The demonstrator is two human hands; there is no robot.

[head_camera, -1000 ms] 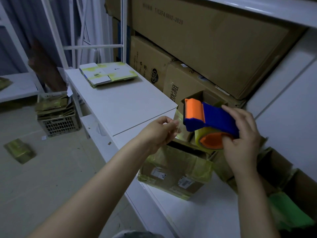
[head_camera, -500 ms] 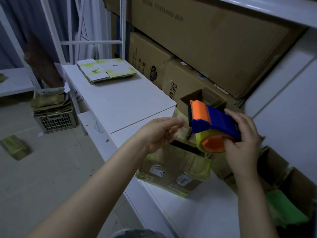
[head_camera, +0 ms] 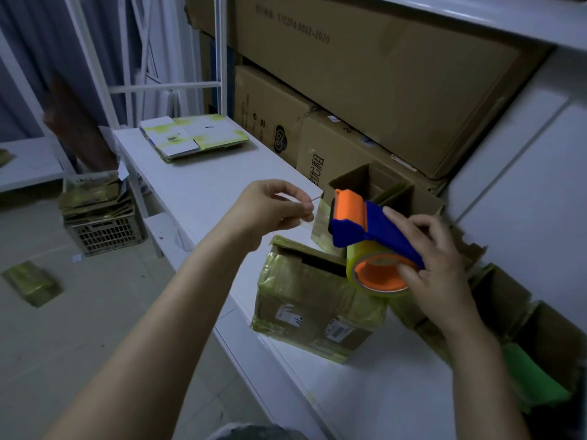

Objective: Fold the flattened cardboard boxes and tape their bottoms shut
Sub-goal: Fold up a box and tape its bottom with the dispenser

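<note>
Stacked cartons behind: right hand grips the tape dispenser; left hand pinches, seemingly, its flimsy, sticky tape end.

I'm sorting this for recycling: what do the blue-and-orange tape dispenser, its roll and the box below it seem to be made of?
The tape dispenser: likely moulded plastic, matte, evenly saturated blue and orange. The roll: clear yellowish film, glossy and translucent at the edge. The box: brown cardboard, seemingly wrapped in shiny, wrinkled yellowish tape.
</note>
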